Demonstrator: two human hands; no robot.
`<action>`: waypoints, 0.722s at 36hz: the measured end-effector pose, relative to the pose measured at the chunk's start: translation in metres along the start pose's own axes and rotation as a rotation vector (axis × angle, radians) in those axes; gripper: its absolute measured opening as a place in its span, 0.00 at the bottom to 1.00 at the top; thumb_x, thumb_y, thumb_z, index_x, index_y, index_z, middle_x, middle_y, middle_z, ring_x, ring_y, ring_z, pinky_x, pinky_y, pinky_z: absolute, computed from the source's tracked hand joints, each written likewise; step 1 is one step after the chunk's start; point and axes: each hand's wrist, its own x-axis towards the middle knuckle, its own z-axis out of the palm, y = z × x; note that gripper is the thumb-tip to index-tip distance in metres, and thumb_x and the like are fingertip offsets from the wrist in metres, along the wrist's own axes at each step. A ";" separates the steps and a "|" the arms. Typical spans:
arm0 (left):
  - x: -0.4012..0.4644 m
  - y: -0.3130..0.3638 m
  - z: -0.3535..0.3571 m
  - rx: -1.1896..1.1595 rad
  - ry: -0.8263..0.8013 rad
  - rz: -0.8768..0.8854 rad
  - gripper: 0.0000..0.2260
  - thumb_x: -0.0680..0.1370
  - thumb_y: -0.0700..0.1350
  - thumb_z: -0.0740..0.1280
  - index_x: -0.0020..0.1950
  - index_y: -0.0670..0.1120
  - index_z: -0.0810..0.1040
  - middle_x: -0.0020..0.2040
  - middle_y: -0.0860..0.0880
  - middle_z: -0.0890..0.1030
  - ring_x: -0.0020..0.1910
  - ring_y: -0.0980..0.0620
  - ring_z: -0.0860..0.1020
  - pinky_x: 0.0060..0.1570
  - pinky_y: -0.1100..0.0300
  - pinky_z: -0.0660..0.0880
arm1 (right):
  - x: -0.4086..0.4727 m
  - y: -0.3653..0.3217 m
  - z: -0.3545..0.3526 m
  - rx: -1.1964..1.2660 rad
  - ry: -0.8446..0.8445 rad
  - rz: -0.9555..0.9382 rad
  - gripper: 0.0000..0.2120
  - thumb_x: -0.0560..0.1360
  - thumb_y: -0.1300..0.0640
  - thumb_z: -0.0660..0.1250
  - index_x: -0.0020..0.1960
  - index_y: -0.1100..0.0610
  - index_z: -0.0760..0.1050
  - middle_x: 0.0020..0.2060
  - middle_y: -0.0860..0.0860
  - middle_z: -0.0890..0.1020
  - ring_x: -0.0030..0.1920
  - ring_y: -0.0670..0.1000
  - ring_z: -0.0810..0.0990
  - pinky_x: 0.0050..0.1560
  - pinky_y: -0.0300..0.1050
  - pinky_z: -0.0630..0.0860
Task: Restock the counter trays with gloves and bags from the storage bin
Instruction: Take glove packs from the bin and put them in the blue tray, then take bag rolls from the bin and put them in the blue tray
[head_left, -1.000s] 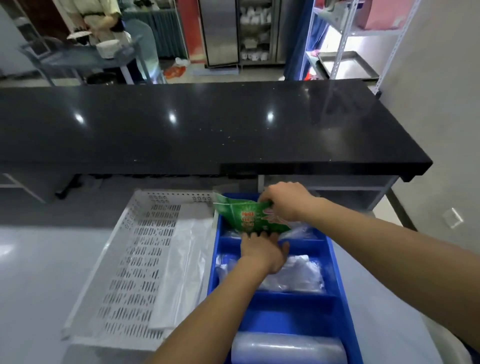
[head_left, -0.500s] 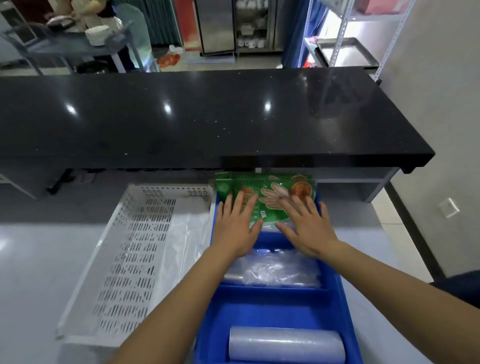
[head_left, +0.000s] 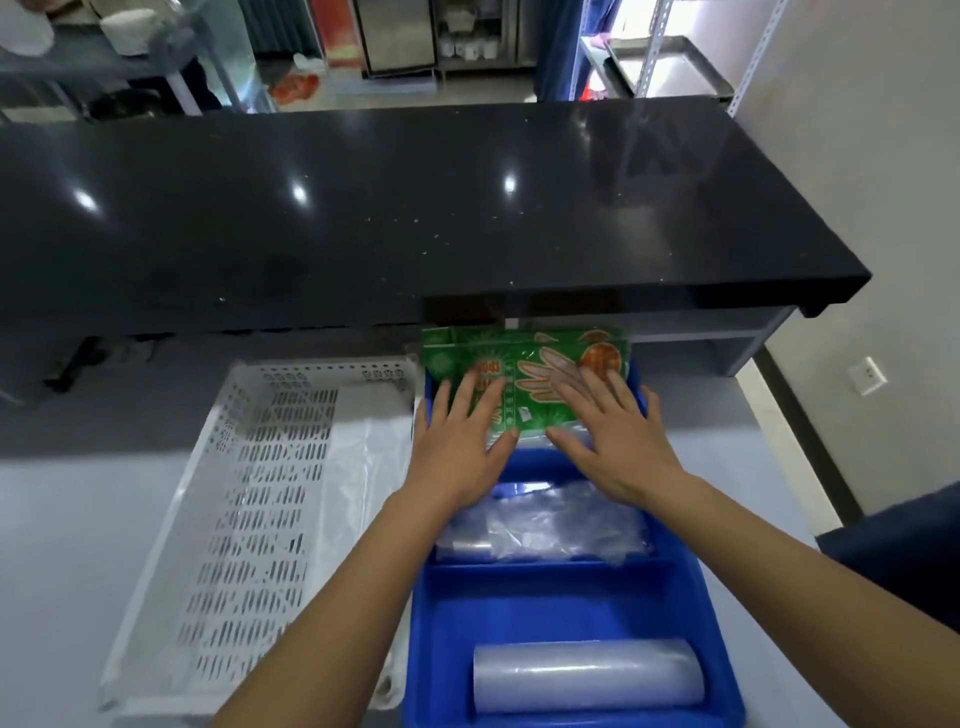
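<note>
Fingers spread, left hand (head_left: 460, 451) and right hand (head_left: 615, 441) press flat on green printed plastic glove packet (head_left: 524, 371). Packet lies at twelve o'clock in blue plastic compartment tray (head_left: 691, 587).

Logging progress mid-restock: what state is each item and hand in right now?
green glove packet: flat in blue tray's far compartment
left hand: open, palm down on the packet
right hand: open, palm down on the packet
blue tray: clear bags in middle compartment, plastic roll nearest
white perforated tray: holds clear plastic sheets along its right side
</note>
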 end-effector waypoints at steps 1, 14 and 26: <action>-0.009 -0.001 -0.004 -0.043 0.002 0.012 0.29 0.81 0.63 0.52 0.79 0.63 0.46 0.82 0.54 0.44 0.80 0.47 0.42 0.77 0.43 0.43 | -0.008 -0.004 -0.002 0.039 0.021 0.006 0.32 0.77 0.31 0.47 0.78 0.37 0.45 0.80 0.44 0.45 0.79 0.51 0.41 0.75 0.64 0.42; -0.190 0.009 -0.009 -0.393 0.161 -0.092 0.29 0.77 0.65 0.58 0.76 0.67 0.52 0.80 0.59 0.50 0.80 0.54 0.46 0.78 0.51 0.49 | -0.183 -0.049 -0.002 0.479 0.028 0.075 0.27 0.75 0.35 0.59 0.72 0.35 0.59 0.76 0.37 0.56 0.78 0.43 0.50 0.77 0.55 0.54; -0.338 0.039 0.035 -0.266 0.244 -0.516 0.32 0.74 0.69 0.54 0.77 0.65 0.52 0.80 0.60 0.48 0.79 0.56 0.45 0.76 0.57 0.45 | -0.212 -0.095 0.030 0.621 -0.216 -0.273 0.26 0.76 0.33 0.58 0.72 0.35 0.61 0.76 0.36 0.58 0.78 0.40 0.49 0.76 0.46 0.50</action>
